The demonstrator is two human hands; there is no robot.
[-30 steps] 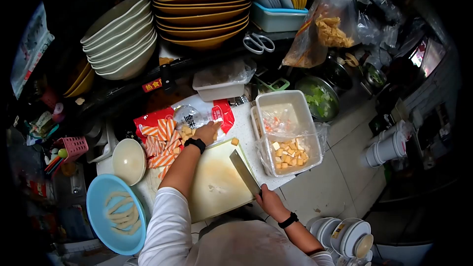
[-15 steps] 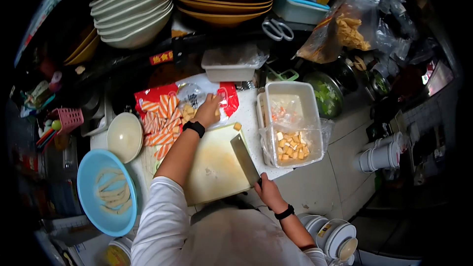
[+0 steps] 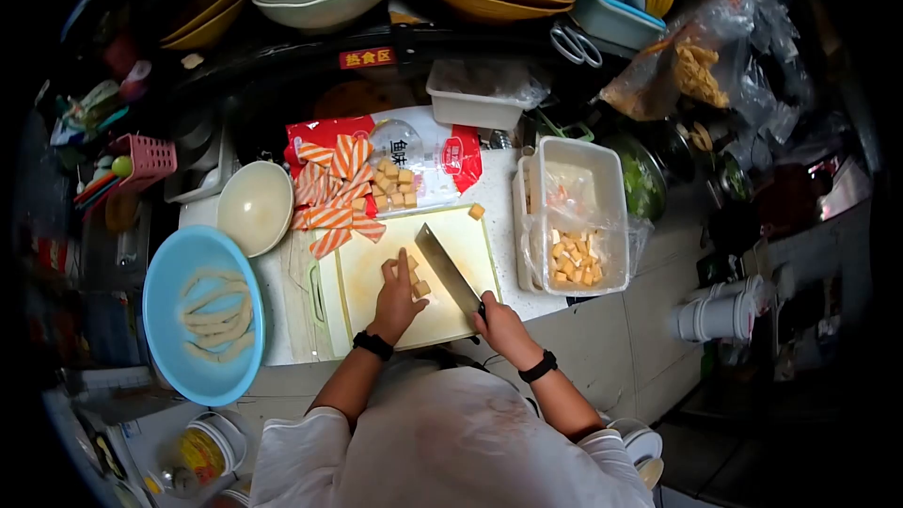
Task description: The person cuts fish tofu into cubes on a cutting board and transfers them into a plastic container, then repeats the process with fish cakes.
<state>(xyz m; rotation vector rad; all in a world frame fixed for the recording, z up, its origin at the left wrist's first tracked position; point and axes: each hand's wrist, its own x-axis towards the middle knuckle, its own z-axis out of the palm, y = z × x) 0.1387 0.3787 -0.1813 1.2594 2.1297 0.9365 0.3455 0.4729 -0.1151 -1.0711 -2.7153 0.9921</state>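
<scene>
My right hand [image 3: 504, 327] grips the dark handle of a cleaver [image 3: 449, 268], its broad blade pointing away from me over the cutting board [image 3: 376, 259]. On the same board, my left hand [image 3: 397, 306] has its index finger stretched out and its thumb apart, against a few tan tofu-like cubes [image 3: 419, 289]. These lie just left of the blade. A single cube [image 3: 477, 212] rests near the board's far right corner. Past the board, more cubes [image 3: 403, 198] and orange-and-white striped pieces [image 3: 329, 190] lie on a red and white plastic package [image 3: 433, 169].
Right of the board stands a lined white container [image 3: 578, 216] with tan cubes inside. To the left are a cream bowl [image 3: 255, 209] and a blue basin [image 3: 202, 381] holding long pale pieces. A lidded white box [image 3: 475, 111] and stacked bowls [image 3: 324, 11] stand behind.
My left hand has come back from the package to the board, where a few cubes now lie by its fingers. The cleaver stays in my right hand, and the view has shifted.
</scene>
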